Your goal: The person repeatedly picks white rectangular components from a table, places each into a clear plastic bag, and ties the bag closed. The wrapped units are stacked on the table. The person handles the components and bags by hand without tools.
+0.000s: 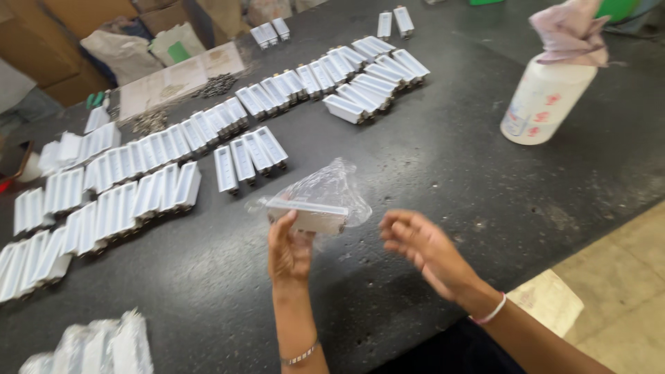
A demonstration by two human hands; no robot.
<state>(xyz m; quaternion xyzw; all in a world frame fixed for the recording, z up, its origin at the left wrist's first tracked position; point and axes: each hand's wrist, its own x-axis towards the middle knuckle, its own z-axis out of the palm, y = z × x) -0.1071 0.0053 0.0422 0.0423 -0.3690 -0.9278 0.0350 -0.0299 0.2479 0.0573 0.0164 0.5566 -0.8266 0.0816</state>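
Gripping a white part [308,216] in its clear bag [332,187], my left hand [289,253] is closing round it near the table's [443,159] front edge; my right hand [422,246] is hovering open, empty.

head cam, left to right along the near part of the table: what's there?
Pile of clear-bagged white parts → left hand holding a white part in a clear plastic bag → right hand, open and empty → farther back, white spray bottle with a pink cloth on top.

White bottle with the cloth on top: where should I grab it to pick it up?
Grab the white bottle around its round middle, coming from the side nearest you. It stands upright, and the pink cloth drapes over its top, so the bare, wide body is probably the firmest place for your fingers.
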